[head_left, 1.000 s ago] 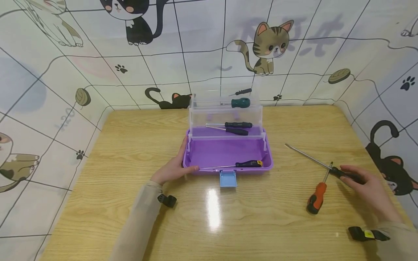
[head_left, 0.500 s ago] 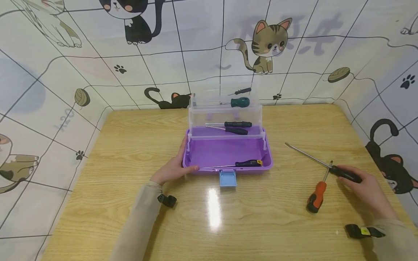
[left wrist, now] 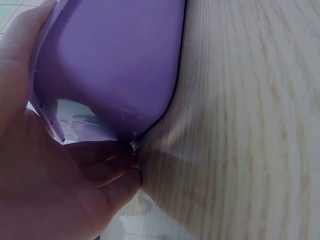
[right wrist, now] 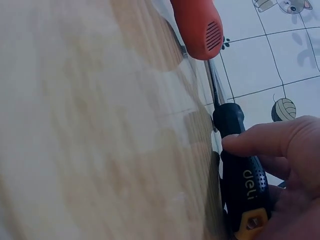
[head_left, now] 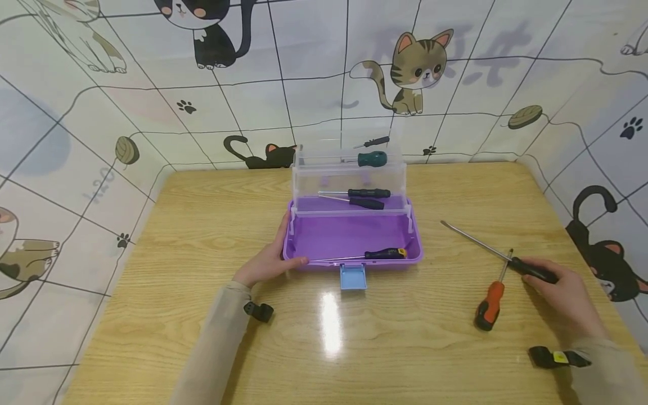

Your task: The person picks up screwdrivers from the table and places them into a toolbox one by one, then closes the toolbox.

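My left hand grips the left end of an open purple toolbox, its thumb on the front rim. In the left wrist view its fingers bend against the purple wall. On the right my right hand holds the black handle of a long screwdriver, thumb and fingers about it. "deli" and a yellow end show on that handle in the right wrist view. The long shaft crosses the thin shaft of an orange-and-black screwdriver lying on the table.
Inside the toolbox front lies a black-and-yellow screwdriver. Clear raised trays at its back carry several more, including a teal stubby one. A blue latch hangs open in front. A cat-patterned wall covering surrounds the wooden table.
My right hand has shifted slightly left and taken a closer hold on the black handle. The two crossed screwdrivers moved very slightly left. My left hand stays on the toolbox.
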`<action>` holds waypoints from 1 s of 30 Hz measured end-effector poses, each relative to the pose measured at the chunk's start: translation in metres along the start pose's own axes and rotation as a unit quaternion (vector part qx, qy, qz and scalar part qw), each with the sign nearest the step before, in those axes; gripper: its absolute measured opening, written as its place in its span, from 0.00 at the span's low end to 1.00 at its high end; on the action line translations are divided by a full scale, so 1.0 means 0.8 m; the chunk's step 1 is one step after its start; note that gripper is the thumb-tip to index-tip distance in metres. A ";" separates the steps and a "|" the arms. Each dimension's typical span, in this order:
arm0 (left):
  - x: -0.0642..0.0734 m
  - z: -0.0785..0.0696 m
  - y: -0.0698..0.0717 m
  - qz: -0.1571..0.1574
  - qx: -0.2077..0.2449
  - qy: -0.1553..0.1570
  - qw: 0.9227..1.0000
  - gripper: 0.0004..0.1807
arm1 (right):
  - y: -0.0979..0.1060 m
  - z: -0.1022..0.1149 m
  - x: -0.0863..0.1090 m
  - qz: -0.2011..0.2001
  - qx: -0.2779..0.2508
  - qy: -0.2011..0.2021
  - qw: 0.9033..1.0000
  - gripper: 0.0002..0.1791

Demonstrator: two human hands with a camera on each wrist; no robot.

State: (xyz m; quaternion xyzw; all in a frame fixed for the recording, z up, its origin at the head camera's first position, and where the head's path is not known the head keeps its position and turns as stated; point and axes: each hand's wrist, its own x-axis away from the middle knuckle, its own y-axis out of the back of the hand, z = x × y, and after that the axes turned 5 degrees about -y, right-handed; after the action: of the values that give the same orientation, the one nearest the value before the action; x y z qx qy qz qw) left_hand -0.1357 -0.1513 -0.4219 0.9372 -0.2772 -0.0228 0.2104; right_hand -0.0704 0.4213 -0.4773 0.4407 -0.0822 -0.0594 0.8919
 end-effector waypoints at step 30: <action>-0.012 0.051 -0.003 -0.016 -0.005 -0.004 1.000 0.62 | 0.006 -0.007 0.002 -0.009 -0.074 0.006 0.997 0.19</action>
State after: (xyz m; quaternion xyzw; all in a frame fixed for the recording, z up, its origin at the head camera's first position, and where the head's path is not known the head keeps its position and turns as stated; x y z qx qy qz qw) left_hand -0.1495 -0.1599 -0.4610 0.9405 -0.2625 -0.0312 0.2133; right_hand -0.0675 0.4281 -0.4766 0.3743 -0.0685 -0.0703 0.9221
